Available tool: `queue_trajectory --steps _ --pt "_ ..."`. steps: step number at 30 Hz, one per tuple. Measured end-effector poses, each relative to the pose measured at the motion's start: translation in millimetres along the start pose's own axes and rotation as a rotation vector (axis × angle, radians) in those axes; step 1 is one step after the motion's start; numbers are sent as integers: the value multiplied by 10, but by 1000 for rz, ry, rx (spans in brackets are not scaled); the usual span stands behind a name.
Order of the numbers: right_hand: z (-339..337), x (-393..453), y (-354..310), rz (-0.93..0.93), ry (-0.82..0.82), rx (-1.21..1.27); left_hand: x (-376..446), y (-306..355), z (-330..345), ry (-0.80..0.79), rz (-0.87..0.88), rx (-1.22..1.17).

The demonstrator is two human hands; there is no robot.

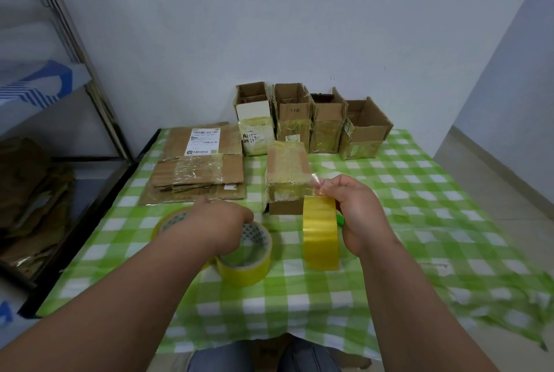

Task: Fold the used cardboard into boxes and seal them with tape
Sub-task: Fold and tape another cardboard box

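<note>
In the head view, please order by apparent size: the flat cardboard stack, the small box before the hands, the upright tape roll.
1. flat cardboard stack
2. small box
3. upright tape roll, nearer the camera, so this rank is unsure.

Left grip [218, 221] curled downward, right grip [356, 209] pinching, forearms extended

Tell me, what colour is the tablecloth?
Green and white checks on the tablecloth, seen in the head view.

Right hand [358, 212] pinches tape from an upright roll [320, 233]; left hand [221, 221] grips a flat roll [244, 263]
</note>
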State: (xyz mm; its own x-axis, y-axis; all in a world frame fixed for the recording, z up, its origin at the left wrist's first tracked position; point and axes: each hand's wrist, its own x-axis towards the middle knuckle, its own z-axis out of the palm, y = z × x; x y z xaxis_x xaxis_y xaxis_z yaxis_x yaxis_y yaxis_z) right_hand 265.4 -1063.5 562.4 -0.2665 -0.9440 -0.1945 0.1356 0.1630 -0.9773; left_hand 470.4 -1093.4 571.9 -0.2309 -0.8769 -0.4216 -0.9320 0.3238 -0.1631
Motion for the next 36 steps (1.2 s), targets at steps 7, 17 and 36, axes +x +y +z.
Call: queue_trajectory --steps 7,17,36 --pt "-5 -108 -9 -13 9 -49 21 -146 23 35 -85 57" --pt "0 -136 -61 -40 -48 -78 50 -352 15 273 -166 -169" --pt "47 -183 -84 -205 -208 -388 -138 353 -406 437 229 -1122"
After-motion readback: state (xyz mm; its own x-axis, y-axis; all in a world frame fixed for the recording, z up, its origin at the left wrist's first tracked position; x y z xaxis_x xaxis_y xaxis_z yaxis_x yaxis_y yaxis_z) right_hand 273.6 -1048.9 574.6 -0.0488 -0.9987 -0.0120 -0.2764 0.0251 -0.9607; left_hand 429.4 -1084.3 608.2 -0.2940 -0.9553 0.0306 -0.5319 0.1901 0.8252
